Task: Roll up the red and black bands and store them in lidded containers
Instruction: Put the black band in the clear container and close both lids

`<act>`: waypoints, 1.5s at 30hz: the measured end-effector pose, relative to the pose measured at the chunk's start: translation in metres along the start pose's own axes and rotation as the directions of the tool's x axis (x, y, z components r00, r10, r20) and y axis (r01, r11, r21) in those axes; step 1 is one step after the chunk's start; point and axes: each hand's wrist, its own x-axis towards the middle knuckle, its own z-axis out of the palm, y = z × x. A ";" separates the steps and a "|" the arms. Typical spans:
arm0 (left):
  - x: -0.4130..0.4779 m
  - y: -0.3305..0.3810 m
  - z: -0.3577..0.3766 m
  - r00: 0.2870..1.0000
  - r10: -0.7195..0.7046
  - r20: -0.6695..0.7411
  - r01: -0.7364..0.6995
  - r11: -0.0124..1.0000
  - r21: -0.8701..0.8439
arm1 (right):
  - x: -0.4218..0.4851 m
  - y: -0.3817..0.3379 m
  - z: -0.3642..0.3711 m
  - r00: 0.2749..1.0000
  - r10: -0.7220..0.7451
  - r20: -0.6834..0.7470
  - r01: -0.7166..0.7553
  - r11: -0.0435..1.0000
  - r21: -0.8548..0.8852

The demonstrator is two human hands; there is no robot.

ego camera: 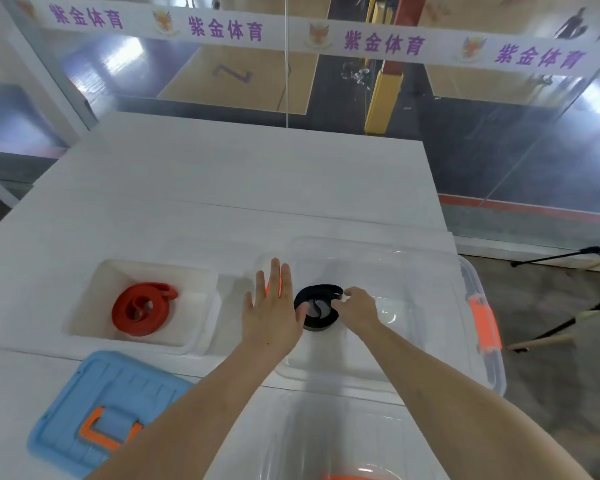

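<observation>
Closest to the camera lies a flat clear plastic lid, at the front edge of the white counter, between the two bare forearms. To its left, near the front left corner of the counter, a blue plastic lid with an orange handle lies flat.

Behind the blue plastic lid stands a white rectangular tub, open on top. Inside it the red band lies rolled into a loose flat coil on the bottom.

At the right edge of the counter stands a large clear plastic box, also open, with an orange latch on its right wall. The rolled black band is inside this box, close to its left wall, as a flat coil.

Both hands are at the black band. The left hand is held flat over the left wall of the box, its fingers straight and together, with the thumb at the left side of the coil. The right hand is at the right side of the coil, and its fingers are curled and grasp the outer turn of the black band.
</observation>
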 end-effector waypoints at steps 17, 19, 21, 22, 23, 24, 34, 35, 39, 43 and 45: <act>-0.196 -0.021 0.009 0.965 0.189 -0.183 -0.215 0.967 -0.134 | -0.267 0.079 -0.032 0.762 -0.543 -0.353 0.354 0.806 -0.475; -0.222 -0.026 0.028 0.966 0.215 -0.143 -0.235 0.962 -0.136 | -0.294 0.111 -0.023 0.807 -0.470 -0.359 0.285 0.840 -0.461; -0.241 -0.029 0.049 0.974 0.226 -0.027 -0.228 0.967 -0.117 | -0.312 0.146 -0.017 0.852 -0.390 -0.349 0.211 0.866 -0.454; -0.249 -0.031 0.059 0.975 0.222 0.026 -0.218 0.970 -0.105 | -0.319 0.163 -0.015 0.871 -0.348 -0.346 0.173 0.878 -0.446; -0.254 -0.034 0.068 0.975 0.213 0.061 -0.207 0.974 -0.094 | -0.324 0.179 -0.012 0.886 -0.308 -0.346 0.138 0.889 -0.437; -0.258 -0.037 0.076 0.976 0.197 0.089 -0.190 0.978 -0.085 | -0.326 0.193 -0.010 0.901 -0.269 -0.341 0.104 0.896 -0.432; -0.256 -0.034 0.141 0.920 -0.002 0.392 0.062 0.988 -0.141 | -0.294 0.282 -0.002 0.978 0.015 -0.207 -0.109 0.886 -0.450; -0.255 -0.032 0.147 0.917 -0.008 0.398 0.082 0.982 -0.170 | -0.290 0.289 -0.003 0.976 0.043 -0.212 -0.133 0.892 -0.432; -0.249 -0.027 0.169 0.914 -0.042 0.403 0.142 0.965 -0.220 | -0.270 0.311 -0.007 0.969 0.150 -0.198 -0.205 0.931 -0.302; -0.249 -0.016 0.180 0.906 -0.096 0.411 0.204 0.952 -0.227 | -0.255 0.322 -0.007 0.975 0.160 -0.156 -0.194 0.952 -0.235; -0.249 -0.005 0.176 0.905 -0.143 0.402 0.277 0.913 -0.298 | -0.253 0.321 -0.008 0.973 0.162 -0.162 -0.194 0.959 -0.205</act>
